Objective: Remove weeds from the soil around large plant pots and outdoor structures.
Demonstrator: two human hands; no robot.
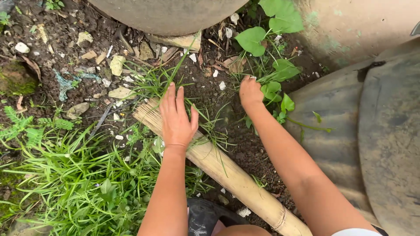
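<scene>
We count two bare hands, one stick broom, one clump of thin grass blades between the hands, and one vine with about seven broad heart-shaped leaves; the pale stones and shards scattered over the dark soil are too many to count. Our left hand (177, 118) lies flat and open, palm down, fingers straight and close together, holding nothing; it rests on the stick broom (218, 168), which passes right beneath the palm. The broom's long axis runs on a slant: from under that hand its splayed bristle end (146, 114) juts out just beyond the thumb-side edge toward the upper left, while the tightly bound shaft stretches away past the wrist toward the lower right, ending at a banded butt (280, 220) near our knees. Our right hand (250, 92) is curled shut, knuckles up, fingertips pressed into the soil (210, 94) at the base of the vine (273, 89); whether it actually grips a stem we cannot tell. The grass clump (155, 81) sprouts just ahead of the left fingertips. A grey curved tub wall (170, 15) stands beyond both hands, and a weathered rounded slab (385, 144) lies outside the right forearm
</scene>
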